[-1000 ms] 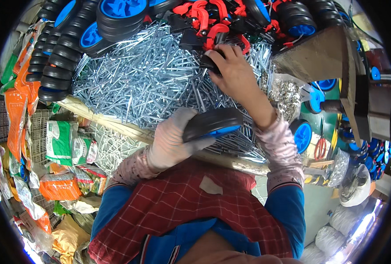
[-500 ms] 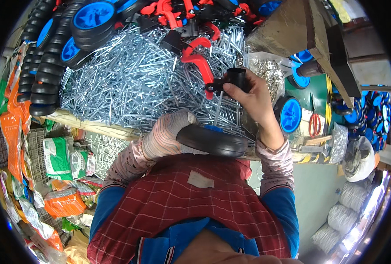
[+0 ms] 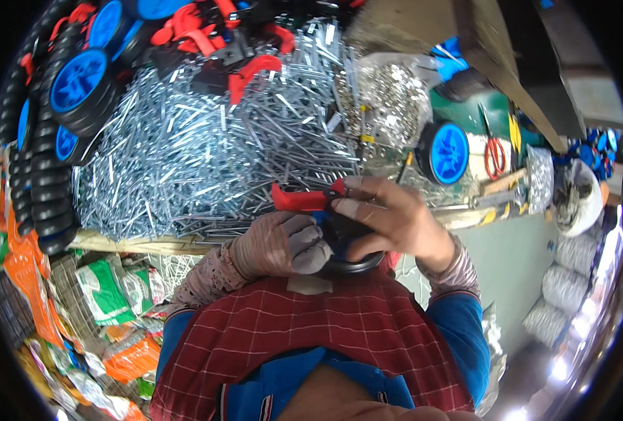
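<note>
We see a small black wheel held close to the chest, above the red checked shirt. Only its dark rubber rim shows below the fingers; a little blue peeks out between the hands. Our gloved left hand is clenched around the wheel's left side. Our bare right hand grips it from above and pinches a red plastic bracket jutting left. Behind lies a heap of shiny metal pins on the table.
</note>
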A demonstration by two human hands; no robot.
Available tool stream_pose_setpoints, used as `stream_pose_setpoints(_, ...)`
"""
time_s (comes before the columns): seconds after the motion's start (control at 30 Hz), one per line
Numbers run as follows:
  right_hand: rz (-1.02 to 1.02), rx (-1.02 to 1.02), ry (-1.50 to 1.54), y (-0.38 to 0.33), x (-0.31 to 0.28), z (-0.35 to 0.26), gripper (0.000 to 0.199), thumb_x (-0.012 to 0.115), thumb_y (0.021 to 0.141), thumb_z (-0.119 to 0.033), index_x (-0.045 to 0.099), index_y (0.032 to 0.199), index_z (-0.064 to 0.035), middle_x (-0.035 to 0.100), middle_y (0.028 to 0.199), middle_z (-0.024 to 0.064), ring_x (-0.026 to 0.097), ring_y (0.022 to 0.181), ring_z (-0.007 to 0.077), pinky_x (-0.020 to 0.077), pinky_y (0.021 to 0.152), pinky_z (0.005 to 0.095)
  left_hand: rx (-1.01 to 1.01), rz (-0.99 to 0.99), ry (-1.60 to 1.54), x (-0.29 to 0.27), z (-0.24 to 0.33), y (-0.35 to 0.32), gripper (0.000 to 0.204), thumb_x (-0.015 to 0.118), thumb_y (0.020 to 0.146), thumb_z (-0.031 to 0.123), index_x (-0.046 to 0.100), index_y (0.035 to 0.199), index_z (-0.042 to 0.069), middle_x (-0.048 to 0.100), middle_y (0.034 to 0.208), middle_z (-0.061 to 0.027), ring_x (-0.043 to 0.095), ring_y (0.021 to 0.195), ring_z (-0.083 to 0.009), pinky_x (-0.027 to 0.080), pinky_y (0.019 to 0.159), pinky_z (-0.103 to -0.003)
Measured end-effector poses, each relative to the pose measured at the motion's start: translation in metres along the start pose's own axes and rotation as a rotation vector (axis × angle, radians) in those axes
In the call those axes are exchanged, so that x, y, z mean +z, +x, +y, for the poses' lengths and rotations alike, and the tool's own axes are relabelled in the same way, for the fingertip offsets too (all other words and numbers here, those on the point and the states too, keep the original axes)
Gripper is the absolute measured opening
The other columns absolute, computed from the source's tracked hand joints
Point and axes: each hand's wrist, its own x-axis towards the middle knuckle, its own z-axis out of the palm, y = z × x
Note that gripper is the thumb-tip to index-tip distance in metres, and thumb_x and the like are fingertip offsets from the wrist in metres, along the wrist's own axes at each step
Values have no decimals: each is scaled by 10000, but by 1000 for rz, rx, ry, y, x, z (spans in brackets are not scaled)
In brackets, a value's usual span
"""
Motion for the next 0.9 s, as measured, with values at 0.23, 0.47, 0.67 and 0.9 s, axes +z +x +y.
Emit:
stream_pose_setpoints(0.23, 660, 785, -771, -143, -51, 162, 352, 676, 919, -326, 660, 1048, 1, 688, 904, 188, 665, 826, 354, 510, 736, 437, 42, 19, -191, 14, 3, -2, 308, 746, 741, 116, 562, 987, 139, 619, 932, -74, 674, 843, -287, 604, 687, -384)
stream_pose_setpoints(0.47, 754, 873, 1, -113, -28, 97, 368, 752, 881, -294, 618, 1040, 9, 677, 741, 78, 615, 671, 101, 479, 592, 274, -109, -101, -408, 43, 10, 12, 353, 783, 722, 173, 583, 998, 84, 625, 859, -84, 668, 767, -301, 564, 615, -390)
stream_pose_setpoints(0.67, 537, 743, 103, -82, -12, 35, 344, 807, 786, -212, 666, 1043, -33, 676, 700, 59, 621, 590, 108, 487, 588, 263, -321, -332, -518, 46, 18, 27, 340, 786, 752, 238, 602, 997, 89, 643, 864, -124, 655, 744, -345, 533, 639, -418)
stream_pose_setpoints(0.9, 530, 228, -157, -85, -13, 34, 487, 874, 695, -206, 664, 1102, -40, 716, 881, 130, 711, 741, 233, 546, 651, 331, -535, -246, -851, 66, 14, 3, 378, 772, 781, 193, 569, 1074, 67, 640, 865, -118, 654, 733, -335, 535, 625, -420)
